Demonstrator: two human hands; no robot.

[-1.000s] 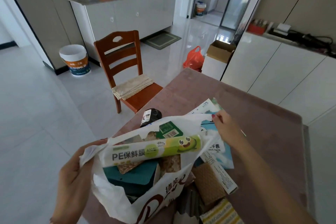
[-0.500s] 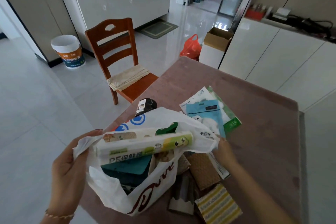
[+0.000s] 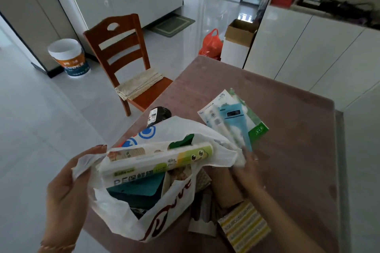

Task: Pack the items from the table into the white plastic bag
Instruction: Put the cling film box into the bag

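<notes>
The white plastic bag [image 3: 164, 217] stands open at the near left corner of the pink table [image 3: 287, 129]. My left hand [image 3: 67, 189] grips its left handle. My right hand [image 3: 246, 168] holds the right rim of the bag. Inside lie a long cling film box [image 3: 156, 164], a dark teal box [image 3: 137, 191] and a green carton [image 3: 183, 140]. On the table beyond the bag lie flat blue and green packets [image 3: 236, 117] and a black roll [image 3: 158, 116]. Near my right forearm sit a yellow striped sponge pack [image 3: 244, 230] and brown cloths [image 3: 226, 189].
A wooden chair [image 3: 123, 53] with a folded cloth on its seat stands left of the table. On the floor are a white bucket [image 3: 67, 57], an orange bag [image 3: 211, 44] and a cardboard box [image 3: 238, 33]. White cabinets [image 3: 308, 51] run along the right.
My right hand came back from the flat packets to the bag's right rim and took hold of it. The view tilted down. My left hand kept its hold on the handle.
</notes>
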